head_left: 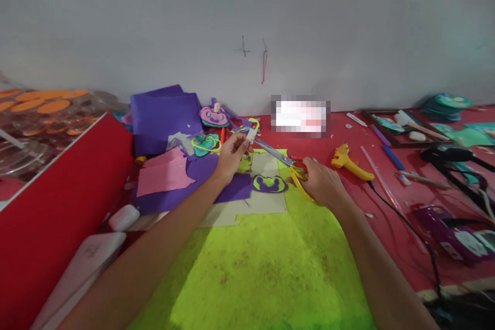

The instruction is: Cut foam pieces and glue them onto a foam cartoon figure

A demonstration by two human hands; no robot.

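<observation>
Between its fingertips my left hand [233, 153] pinches a small white piece [251, 135]. My right hand [319, 181] is closed on the yellow handles of a pair of scissors [274, 152], whose blades point up and left toward that white piece. Whether the blades touch it is hard to tell. Below the scissors, a green and purple felt shape [269, 183] lies on pale sheets. Purple sheets [166, 118] and a pink piece [164, 174] are to the left of my left hand.
A yellow glue gun [351, 163] with a black cord lies on the red table [336, 134] at the right. Further right are a dark-framed tray [404, 142] and a purple device [450, 232]. A red panel [69, 196] rises at the left, beside a white box [83, 273].
</observation>
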